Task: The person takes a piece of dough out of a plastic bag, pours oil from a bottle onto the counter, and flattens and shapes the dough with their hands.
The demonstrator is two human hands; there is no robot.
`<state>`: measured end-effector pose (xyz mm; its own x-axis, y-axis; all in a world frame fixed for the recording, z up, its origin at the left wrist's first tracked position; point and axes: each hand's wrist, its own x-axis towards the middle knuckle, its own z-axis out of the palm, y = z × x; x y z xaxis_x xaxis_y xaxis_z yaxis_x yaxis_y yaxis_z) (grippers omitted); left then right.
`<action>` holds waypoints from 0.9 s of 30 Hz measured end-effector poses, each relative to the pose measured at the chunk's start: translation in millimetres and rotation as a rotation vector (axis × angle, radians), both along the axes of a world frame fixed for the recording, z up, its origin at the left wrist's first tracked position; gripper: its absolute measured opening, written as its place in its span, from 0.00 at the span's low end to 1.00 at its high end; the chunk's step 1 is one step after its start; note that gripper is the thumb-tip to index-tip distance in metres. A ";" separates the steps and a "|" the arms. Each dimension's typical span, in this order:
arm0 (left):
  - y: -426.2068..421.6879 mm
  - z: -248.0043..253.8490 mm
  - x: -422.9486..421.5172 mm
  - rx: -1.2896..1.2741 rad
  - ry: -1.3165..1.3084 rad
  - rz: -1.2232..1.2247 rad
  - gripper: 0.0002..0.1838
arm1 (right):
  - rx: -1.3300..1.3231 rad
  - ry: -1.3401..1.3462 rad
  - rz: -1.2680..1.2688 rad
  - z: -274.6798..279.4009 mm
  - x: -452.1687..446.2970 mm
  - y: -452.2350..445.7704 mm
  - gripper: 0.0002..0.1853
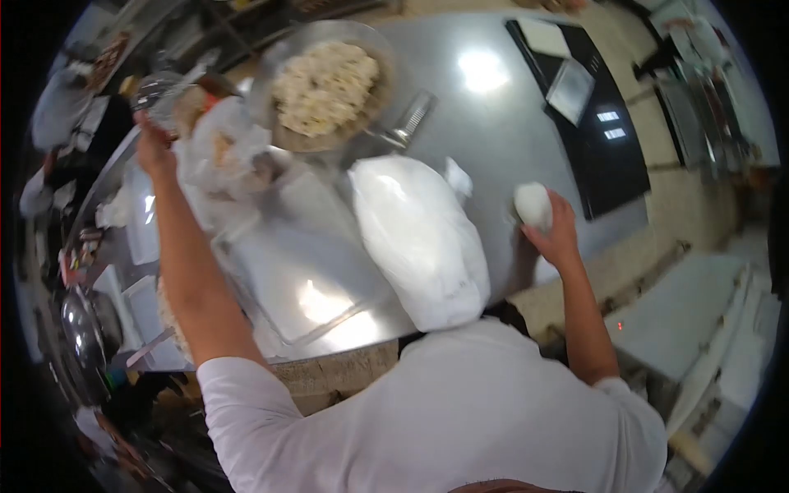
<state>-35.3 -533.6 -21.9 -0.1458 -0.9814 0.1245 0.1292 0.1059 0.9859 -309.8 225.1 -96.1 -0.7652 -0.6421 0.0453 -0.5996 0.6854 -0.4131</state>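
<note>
My right hand (557, 230) is curled round a smooth white rounded lump (533, 205) at the right of the steel table; its material is unclear. My left hand (156, 149) is stretched out to the far left, beside crumpled clear plastic (162, 92) and a translucent plastic bag (223, 152) with brownish contents. Blur hides whether its fingers grip anything. Between my arms lies a large white plastic-wrapped bundle (419, 238), close to my body. A small white knotted piece (459, 177) sits at its right side.
A wide bowl (261, 103) of pale chopped food (325, 86) stands at the back. Near it lies a metal grater-like tool (415, 117). A black glossy panel (600, 148) carries two pale rectangular pieces. White trays (141, 214) stand at left, and other people work beyond.
</note>
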 end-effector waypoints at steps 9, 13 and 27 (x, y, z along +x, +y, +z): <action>42.3 49.1 31.7 0.039 -0.149 0.276 0.38 | 0.068 0.021 0.022 11.4 -11.4 -7.0 0.48; 94.2 100.2 40.3 -0.156 -0.280 0.141 0.33 | -0.009 -0.014 0.131 14.2 -40.5 -12.7 0.45; 664.4 21.9 -203.1 -0.263 -0.684 -0.588 0.30 | -0.064 0.061 0.782 -10.6 -101.1 -12.9 0.41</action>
<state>-238.3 130.8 0.0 -0.7329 -0.6794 0.0361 -0.3658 0.4383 0.8210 -410.9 212.2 -106.7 -0.0874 -0.9880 0.1277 -0.9212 0.0314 -0.3879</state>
